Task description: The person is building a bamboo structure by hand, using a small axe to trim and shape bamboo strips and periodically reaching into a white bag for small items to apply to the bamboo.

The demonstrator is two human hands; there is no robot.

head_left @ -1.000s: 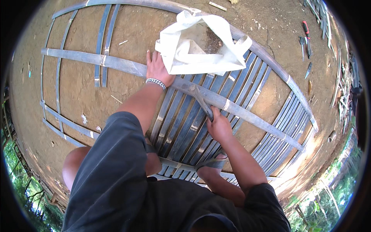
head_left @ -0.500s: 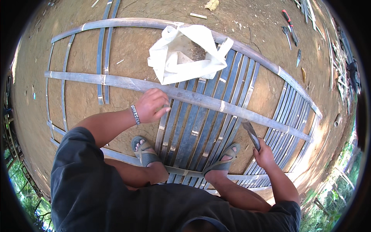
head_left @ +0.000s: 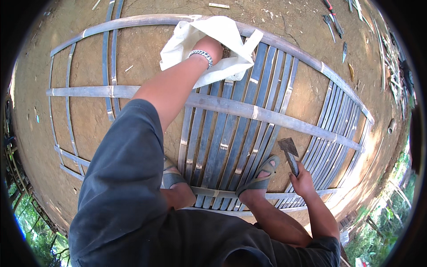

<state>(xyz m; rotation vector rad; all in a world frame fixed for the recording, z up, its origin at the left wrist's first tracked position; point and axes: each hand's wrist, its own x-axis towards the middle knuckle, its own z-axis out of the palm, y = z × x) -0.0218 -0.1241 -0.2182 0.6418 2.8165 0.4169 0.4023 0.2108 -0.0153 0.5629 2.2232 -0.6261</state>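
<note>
A large frame of grey bamboo slats point(head_left: 231, 133) lies flat on bare earth under me. My left hand point(head_left: 212, 45), with a metal bracelet on the wrist, reaches far forward into the mouth of a white sack point(head_left: 213, 38) lying on the frame's far rim; the fingers are hidden inside it. My right hand point(head_left: 302, 180) is low at the right, shut on the handle of a broad-bladed knife point(head_left: 289, 153) whose blade points up and away. My sandalled feet point(head_left: 262, 173) stand on the slats.
Several tools and bamboo scraps point(head_left: 333, 20) lie on the dirt at the far right. A long cross slat point(head_left: 267, 116) runs over the frame. Green plants point(head_left: 378, 222) border the ground at the lower right and lower left.
My left hand has gone from the cross slat forward into the white sack. My right hand with the knife moved from the frame's middle to the lower right and stays there.
</note>
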